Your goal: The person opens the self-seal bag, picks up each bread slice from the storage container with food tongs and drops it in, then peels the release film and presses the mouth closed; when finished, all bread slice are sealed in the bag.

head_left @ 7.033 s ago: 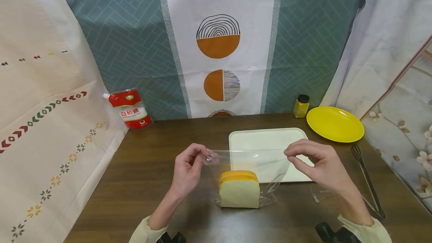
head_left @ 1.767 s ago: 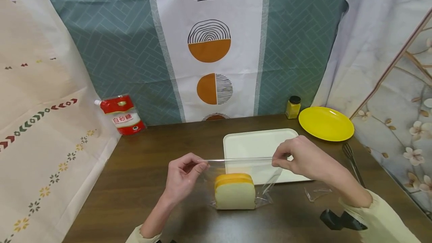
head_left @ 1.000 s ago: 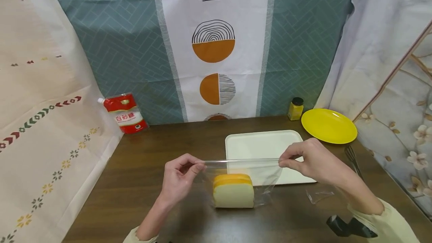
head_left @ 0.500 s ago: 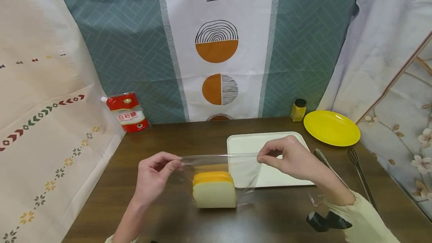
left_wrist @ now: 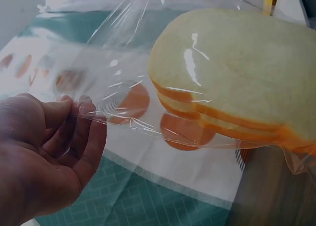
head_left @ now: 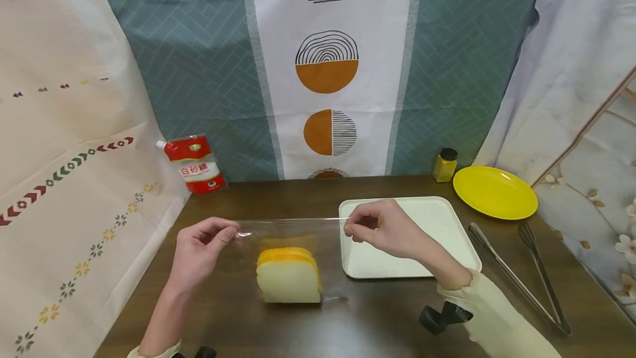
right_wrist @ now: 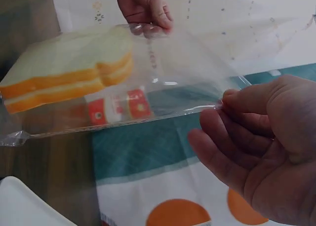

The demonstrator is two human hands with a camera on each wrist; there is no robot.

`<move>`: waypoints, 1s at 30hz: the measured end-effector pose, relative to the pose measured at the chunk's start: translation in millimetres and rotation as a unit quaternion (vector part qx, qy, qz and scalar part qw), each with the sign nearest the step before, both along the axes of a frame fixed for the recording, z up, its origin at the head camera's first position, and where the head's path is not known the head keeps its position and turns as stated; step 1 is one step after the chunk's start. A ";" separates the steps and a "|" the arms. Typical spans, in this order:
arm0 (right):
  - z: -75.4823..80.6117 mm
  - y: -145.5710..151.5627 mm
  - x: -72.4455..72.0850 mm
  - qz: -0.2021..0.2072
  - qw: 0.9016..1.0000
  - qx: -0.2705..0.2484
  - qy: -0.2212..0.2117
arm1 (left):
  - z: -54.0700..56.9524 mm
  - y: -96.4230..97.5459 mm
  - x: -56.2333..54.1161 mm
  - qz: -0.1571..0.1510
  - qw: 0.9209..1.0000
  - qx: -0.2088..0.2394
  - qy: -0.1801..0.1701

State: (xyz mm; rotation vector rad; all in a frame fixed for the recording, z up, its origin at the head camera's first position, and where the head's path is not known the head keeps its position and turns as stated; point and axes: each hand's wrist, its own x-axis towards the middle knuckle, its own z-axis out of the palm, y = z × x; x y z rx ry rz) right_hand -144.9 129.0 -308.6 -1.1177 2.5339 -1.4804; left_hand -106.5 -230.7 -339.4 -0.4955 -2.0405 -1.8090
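Two slices of bread [head_left: 289, 280] with orange-brown crusts stand together in the bottom of a clear plastic bag [head_left: 328, 258]. My left hand [head_left: 201, 247] pinches the bag's upper left corner between thumb and fingers. At the upper right corner my right hand [head_left: 385, 228] pinches the film the same way. The bag's top edge runs straight and taut from one hand to the other. In the left wrist view the bread [left_wrist: 237, 68] shows large behind shiny film, to the right of the left hand [left_wrist: 54, 152]. The right wrist view has the right hand [right_wrist: 261, 137] gripping the film's corner.
A white tray [head_left: 422, 236] lies behind and beneath the right hand. Metal tongs [head_left: 517, 275] rest right of it, near a yellow plate [head_left: 495, 192] and a yellow jar with a black lid [head_left: 445, 166]. A red sugar pouch [head_left: 195, 164] stands at the back left.
Both hands have carried the bagged bread leftward, away from the tray. Their pinch on the two corners is unchanged. More of the tray and the tongs shows now.
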 end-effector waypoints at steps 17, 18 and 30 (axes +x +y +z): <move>-22.7 -29.8 -81.4 -0.066 0.997 0.032 -0.007 | -11.1 -13.4 -87.5 0.052 0.991 -0.081 -0.090; -24.0 -30.1 -86.0 -0.067 0.997 0.034 -0.010 | -12.1 -12.9 -92.7 0.054 0.991 -0.083 -0.092; -36.6 -29.5 -117.9 -0.087 0.994 0.059 -0.035 | -22.2 -8.8 -129.7 0.061 0.985 -0.115 -0.115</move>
